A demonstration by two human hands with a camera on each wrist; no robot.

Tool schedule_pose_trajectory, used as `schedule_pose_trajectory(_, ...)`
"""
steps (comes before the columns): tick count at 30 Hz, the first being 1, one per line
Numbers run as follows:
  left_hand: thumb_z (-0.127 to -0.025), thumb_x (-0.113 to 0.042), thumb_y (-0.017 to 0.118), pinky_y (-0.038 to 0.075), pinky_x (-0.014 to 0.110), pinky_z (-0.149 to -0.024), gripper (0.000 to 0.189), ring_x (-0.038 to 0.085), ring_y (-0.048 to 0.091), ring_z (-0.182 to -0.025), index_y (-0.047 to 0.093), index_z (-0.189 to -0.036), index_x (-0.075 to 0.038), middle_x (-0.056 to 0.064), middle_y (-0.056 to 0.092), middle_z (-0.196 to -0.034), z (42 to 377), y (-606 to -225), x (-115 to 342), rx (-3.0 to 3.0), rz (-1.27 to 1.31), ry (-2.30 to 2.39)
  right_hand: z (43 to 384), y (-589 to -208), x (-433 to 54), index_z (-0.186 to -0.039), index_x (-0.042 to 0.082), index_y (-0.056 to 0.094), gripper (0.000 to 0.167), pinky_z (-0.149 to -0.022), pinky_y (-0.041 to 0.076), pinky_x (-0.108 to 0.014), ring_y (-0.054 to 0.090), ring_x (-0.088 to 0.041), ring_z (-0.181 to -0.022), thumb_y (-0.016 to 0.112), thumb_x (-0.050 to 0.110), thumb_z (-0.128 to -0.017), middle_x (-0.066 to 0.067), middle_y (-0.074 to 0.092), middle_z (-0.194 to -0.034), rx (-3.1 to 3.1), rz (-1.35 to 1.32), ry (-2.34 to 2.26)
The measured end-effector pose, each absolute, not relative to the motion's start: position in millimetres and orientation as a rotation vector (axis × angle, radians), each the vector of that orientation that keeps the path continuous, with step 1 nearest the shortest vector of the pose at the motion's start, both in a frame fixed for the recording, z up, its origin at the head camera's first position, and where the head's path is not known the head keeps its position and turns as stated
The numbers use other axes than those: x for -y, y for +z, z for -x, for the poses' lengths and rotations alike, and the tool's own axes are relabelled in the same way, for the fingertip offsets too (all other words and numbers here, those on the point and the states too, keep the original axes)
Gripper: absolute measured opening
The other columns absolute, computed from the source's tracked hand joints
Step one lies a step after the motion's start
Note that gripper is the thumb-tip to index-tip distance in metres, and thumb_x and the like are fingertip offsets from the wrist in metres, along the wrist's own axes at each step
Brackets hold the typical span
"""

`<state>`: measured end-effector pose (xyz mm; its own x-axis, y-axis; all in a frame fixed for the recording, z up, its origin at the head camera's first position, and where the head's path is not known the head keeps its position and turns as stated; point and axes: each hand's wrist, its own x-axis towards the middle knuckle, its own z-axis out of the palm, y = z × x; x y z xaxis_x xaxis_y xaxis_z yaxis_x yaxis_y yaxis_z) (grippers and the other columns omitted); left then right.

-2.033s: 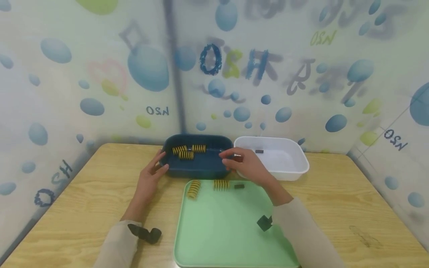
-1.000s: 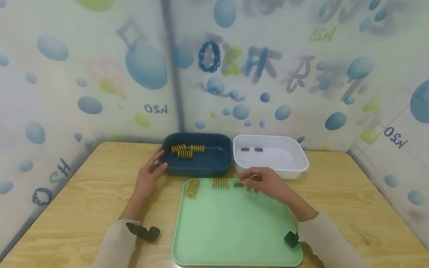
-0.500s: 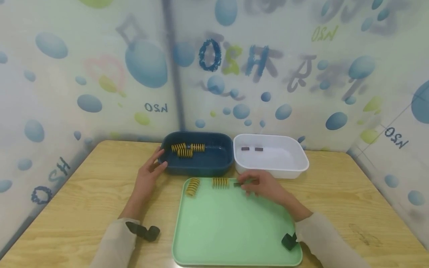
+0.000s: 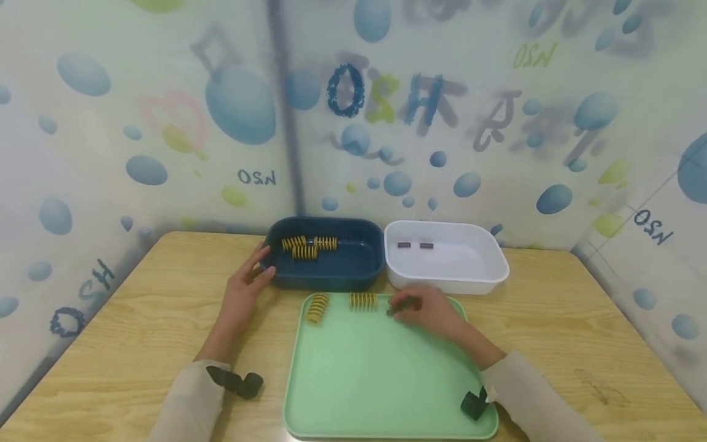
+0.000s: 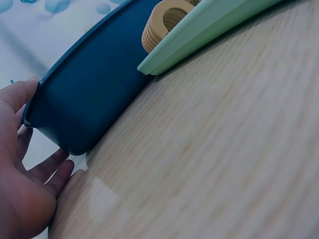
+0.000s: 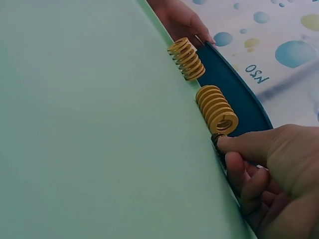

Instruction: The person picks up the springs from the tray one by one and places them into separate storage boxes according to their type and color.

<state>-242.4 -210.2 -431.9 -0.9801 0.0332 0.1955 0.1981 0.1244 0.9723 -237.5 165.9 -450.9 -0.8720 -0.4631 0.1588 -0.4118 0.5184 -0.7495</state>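
In the head view my left hand [image 4: 243, 291] rests with spread fingers on the left end of the dark blue bin [image 4: 331, 283]. The left wrist view has its thumb at the bin's rim and other fingertips low by the wall. My right hand [image 4: 428, 310] is over the far edge of the green tray [image 4: 381, 374], pinching a short dark rod [image 6: 218, 142], mostly hidden by the fingers. Beside that rod on the tray lies a yellow coil spring [image 4: 363, 301], with another yellow spring [image 4: 317, 309] at the tray's far left corner.
Several yellow springs [image 4: 305, 252] lie in the blue bin. To its right stands a white bin [image 4: 446, 286] with two short dark rods [image 4: 426, 246] inside. Both bins stand behind the tray on a wooden table [image 4: 552, 344], before a patterned wall [image 4: 353, 184].
My right hand has gone from over the bins down to the tray's far edge and taken hold of the dark rod. A second rod now lies in the white bin. My left hand stays put.
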Motion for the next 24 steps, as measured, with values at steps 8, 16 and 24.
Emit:
schedule_pose_trajectory(8,-0.098,-0.015,0.056,0.04,0.009,-0.088,0.054,0.037,0.033,-0.134,0.036,-0.145,0.001,0.006,0.018,-0.158,241.9,-431.7,210.3,2.25,0.234,-1.99,236.5,-447.6,-167.1,-0.1,0.017,0.073,0.022,-0.072,0.051,-0.028,0.061,-0.012,-0.084,0.079,0.015,-0.079,0.009,0.07,-0.094,-2.67,0.76,-1.241)
schedule_pose_trajectory(16,-0.097,-0.013,0.057,0.04,0.009,-0.087,0.053,0.039,0.034,-0.132,0.036,-0.144,0.003,0.009,0.019,-0.158,242.0,-432.6,209.3,2.237,0.246,-1.988,237.2,-448.4,-170.3,-0.099,0.019,0.074,0.021,-0.073,0.052,-0.028,0.062,-0.011,-0.086,0.079,0.017,-0.079,0.012,0.07,-0.092,-2.609,0.771,-1.25)
schedule_pose_trajectory(24,-0.098,-0.014,0.057,0.04,0.009,-0.088,0.053,0.039,0.033,-0.133,0.037,-0.144,0.001,0.009,0.017,-0.158,242.5,-433.8,210.5,2.227,0.25,-1.994,236.9,-445.7,-170.4,-0.097,0.021,0.074,0.019,-0.073,0.052,-0.028,0.062,-0.01,-0.085,0.079,0.018,-0.079,0.014,0.07,-0.092,-2.596,0.796,-1.225)
